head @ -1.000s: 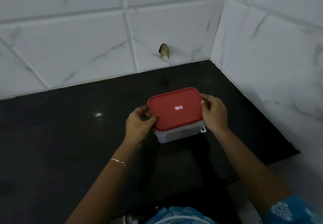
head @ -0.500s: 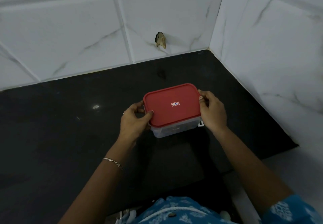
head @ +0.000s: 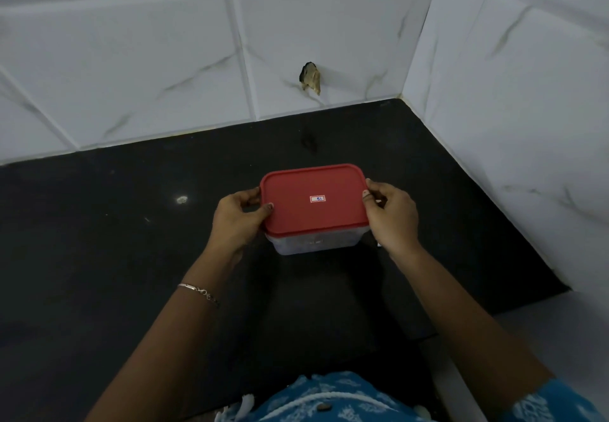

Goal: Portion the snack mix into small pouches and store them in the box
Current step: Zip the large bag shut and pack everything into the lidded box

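A clear-walled box (head: 313,243) with a red lid (head: 313,214) sits low over the black countertop (head: 115,240); whether its base touches the stone cannot be told. The lid is on and carries a small label (head: 317,198) at its middle. What lies inside is too dim to make out.

The left hand (head: 237,220) grips the box's left end, thumb tip on the lid's edge and fingers curled round the far side. The right hand (head: 392,220) grips the box's right end the same way, and hides a small white part at the box's lower right corner. A thin bracelet (head: 199,291) circles the left wrist, nearer the person than the box.

Beyond the box rises a white tiled wall (head: 131,59) with a ragged hole (head: 310,77) in it, almost straight behind the lid. A second tiled wall (head: 510,108) closes off the box's right side. Left of the box a bright spot (head: 181,199) (a reflection, it seems) shows on the stone. Blue patterned clothing (head: 329,398) fills the edge nearest the person.

Against the earlier frames, both hands keep the same ends, and the lid's front edge now lies less skewed to the back wall
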`<state>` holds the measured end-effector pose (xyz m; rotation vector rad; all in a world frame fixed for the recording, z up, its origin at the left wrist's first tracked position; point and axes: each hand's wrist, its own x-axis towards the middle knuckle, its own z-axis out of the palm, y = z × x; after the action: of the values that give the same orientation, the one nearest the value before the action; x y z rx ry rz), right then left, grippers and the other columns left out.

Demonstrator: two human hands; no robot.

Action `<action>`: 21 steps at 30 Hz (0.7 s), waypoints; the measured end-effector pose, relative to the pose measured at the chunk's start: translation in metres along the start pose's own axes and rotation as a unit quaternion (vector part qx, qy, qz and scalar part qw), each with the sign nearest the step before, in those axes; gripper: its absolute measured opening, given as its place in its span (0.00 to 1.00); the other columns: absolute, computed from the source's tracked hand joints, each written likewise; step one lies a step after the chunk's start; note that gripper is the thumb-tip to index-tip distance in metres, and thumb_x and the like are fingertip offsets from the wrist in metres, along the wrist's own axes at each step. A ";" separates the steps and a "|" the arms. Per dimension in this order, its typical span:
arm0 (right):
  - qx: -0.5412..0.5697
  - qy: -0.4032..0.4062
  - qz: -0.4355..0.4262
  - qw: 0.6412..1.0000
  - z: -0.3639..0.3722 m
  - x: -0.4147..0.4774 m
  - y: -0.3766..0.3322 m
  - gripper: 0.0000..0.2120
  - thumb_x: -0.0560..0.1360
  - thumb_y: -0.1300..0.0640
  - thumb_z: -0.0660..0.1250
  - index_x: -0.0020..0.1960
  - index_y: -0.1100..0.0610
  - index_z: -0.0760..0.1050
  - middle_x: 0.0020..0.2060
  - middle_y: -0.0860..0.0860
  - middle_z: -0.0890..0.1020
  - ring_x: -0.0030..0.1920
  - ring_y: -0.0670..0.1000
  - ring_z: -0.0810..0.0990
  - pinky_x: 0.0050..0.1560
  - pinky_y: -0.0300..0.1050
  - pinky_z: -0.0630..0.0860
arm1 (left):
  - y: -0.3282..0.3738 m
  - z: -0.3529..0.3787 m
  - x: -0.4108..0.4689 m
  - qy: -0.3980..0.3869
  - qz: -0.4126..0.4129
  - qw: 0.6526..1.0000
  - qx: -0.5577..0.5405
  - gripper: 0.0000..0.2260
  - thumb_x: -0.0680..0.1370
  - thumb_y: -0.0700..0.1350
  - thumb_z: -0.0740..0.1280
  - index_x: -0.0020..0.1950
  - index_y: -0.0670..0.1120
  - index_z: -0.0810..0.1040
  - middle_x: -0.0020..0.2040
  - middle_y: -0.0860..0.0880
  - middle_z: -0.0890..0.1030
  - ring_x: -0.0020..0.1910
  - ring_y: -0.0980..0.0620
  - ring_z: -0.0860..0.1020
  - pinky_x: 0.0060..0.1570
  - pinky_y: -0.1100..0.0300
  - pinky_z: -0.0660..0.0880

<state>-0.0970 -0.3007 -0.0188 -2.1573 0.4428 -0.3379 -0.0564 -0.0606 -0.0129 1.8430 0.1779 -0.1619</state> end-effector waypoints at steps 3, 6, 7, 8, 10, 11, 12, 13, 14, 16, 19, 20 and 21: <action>0.011 -0.029 -0.005 1.000 0.011 0.004 -0.009 0.15 0.79 0.54 0.65 0.65 0.55 0.76 0.54 0.50 0.81 0.53 0.47 0.79 0.54 0.41 0.74 | 0.002 -0.014 0.011 0.014 0.006 1.000 0.003 0.20 0.75 0.38 0.71 0.66 0.40 0.75 0.58 0.44 0.80 0.58 0.44 0.79 0.55 0.53 0.77; 0.016 -0.043 -0.009 0.999 0.017 0.008 -0.012 0.16 0.79 0.53 0.65 0.66 0.55 0.75 0.55 0.50 0.81 0.55 0.49 0.80 0.56 0.43 0.75 | 0.002 -0.021 0.019 0.009 0.015 1.000 0.025 0.20 0.75 0.39 0.71 0.66 0.40 0.75 0.58 0.45 0.80 0.58 0.45 0.79 0.58 0.51 0.77; 0.012 -0.051 -0.010 0.999 0.019 0.010 -0.010 0.17 0.79 0.52 0.65 0.67 0.54 0.74 0.56 0.50 0.81 0.55 0.48 0.79 0.58 0.45 0.76 | 0.002 -0.021 0.020 0.011 0.018 0.999 0.032 0.20 0.75 0.40 0.72 0.66 0.40 0.75 0.57 0.46 0.80 0.58 0.45 0.79 0.59 0.48 0.77; 0.009 -0.061 -0.011 0.998 0.020 0.012 -0.008 0.18 0.79 0.52 0.65 0.68 0.54 0.73 0.58 0.50 0.80 0.56 0.48 0.79 0.59 0.46 0.76 | 0.003 -0.022 0.021 0.014 0.022 0.999 0.037 0.21 0.75 0.40 0.72 0.67 0.40 0.75 0.58 0.46 0.80 0.58 0.45 0.79 0.60 0.46 0.76; 0.024 -0.085 -0.009 0.996 0.022 0.017 -0.003 0.20 0.79 0.51 0.65 0.70 0.54 0.71 0.61 0.50 0.78 0.59 0.48 0.78 0.63 0.49 0.75 | 0.003 -0.022 0.023 0.021 0.029 0.998 0.047 0.21 0.74 0.41 0.73 0.66 0.41 0.75 0.58 0.46 0.80 0.59 0.45 0.78 0.61 0.45 0.76; 0.049 -0.099 -0.005 0.994 0.022 0.019 -0.001 0.21 0.79 0.52 0.65 0.71 0.54 0.70 0.63 0.51 0.77 0.61 0.48 0.77 0.65 0.50 0.74 | 0.003 -0.023 0.024 0.022 0.029 0.998 0.052 0.21 0.74 0.42 0.73 0.66 0.41 0.76 0.58 0.46 0.80 0.59 0.45 0.79 0.61 0.45 0.76; 0.081 -0.113 0.002 0.990 0.022 0.020 0.002 0.22 0.79 0.53 0.65 0.72 0.54 0.69 0.65 0.51 0.75 0.63 0.48 0.75 0.66 0.49 0.73 | 0.003 -0.023 0.025 0.023 0.028 0.998 0.056 0.22 0.73 0.43 0.74 0.66 0.42 0.76 0.58 0.47 0.80 0.59 0.45 0.79 0.61 0.45 0.76; 0.112 -0.124 0.009 0.986 0.023 0.020 0.003 0.23 0.79 0.53 0.65 0.72 0.54 0.68 0.67 0.50 0.74 0.64 0.47 0.74 0.67 0.48 0.72 | 0.003 -0.024 0.026 0.021 0.027 0.998 0.060 0.22 0.73 0.43 0.74 0.66 0.42 0.76 0.58 0.47 0.81 0.58 0.45 0.79 0.60 0.45 0.76; 0.133 -0.126 0.014 0.983 0.024 0.018 0.006 0.23 0.79 0.53 0.66 0.73 0.53 0.68 0.67 0.50 0.74 0.64 0.47 0.74 0.66 0.47 0.73 | 0.002 -0.025 0.027 0.019 0.026 0.997 0.064 0.22 0.72 0.44 0.75 0.65 0.43 0.76 0.58 0.48 0.81 0.58 0.45 0.79 0.60 0.45 0.76; 0.149 -0.101 0.016 0.984 0.028 0.016 0.009 0.23 0.78 0.52 0.67 0.72 0.51 0.69 0.64 0.49 0.75 0.62 0.46 0.76 0.64 0.47 0.75 | 0.001 -0.025 0.028 0.018 0.025 0.997 0.072 0.23 0.72 0.44 0.75 0.65 0.43 0.76 0.57 0.49 0.81 0.57 0.45 0.80 0.58 0.45 0.77; 0.159 -0.065 0.010 0.985 0.035 0.015 0.013 0.22 0.77 0.53 0.68 0.70 0.49 0.71 0.58 0.50 0.77 0.57 0.46 0.78 0.60 0.44 0.77 | -0.001 -0.024 0.029 0.026 0.017 0.996 0.079 0.23 0.72 0.45 0.75 0.65 0.43 0.76 0.56 0.49 0.81 0.56 0.44 0.80 0.57 0.44 0.78; 0.165 -0.059 0.008 0.984 0.037 0.015 0.014 0.22 0.77 0.54 0.68 0.70 0.50 0.71 0.56 0.51 0.77 0.56 0.46 0.79 0.58 0.41 0.77 | -0.001 -0.024 0.029 0.027 0.017 0.996 0.079 0.23 0.72 0.45 0.76 0.65 0.43 0.77 0.56 0.48 0.81 0.55 0.44 0.80 0.57 0.45 0.78; 0.169 -0.054 0.002 0.984 0.038 0.016 0.016 0.22 0.77 0.54 0.68 0.70 0.50 0.72 0.55 0.51 0.78 0.54 0.45 0.79 0.55 0.37 0.77 | -0.002 -0.024 0.030 0.028 0.019 0.997 0.076 0.23 0.71 0.45 0.76 0.65 0.42 0.77 0.55 0.48 0.81 0.54 0.45 0.81 0.57 0.45 0.78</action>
<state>-0.0712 -0.2892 -0.0528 -1.8322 0.3025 -0.2703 -0.0270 -0.0359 -0.0143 2.0030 0.1742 -0.0994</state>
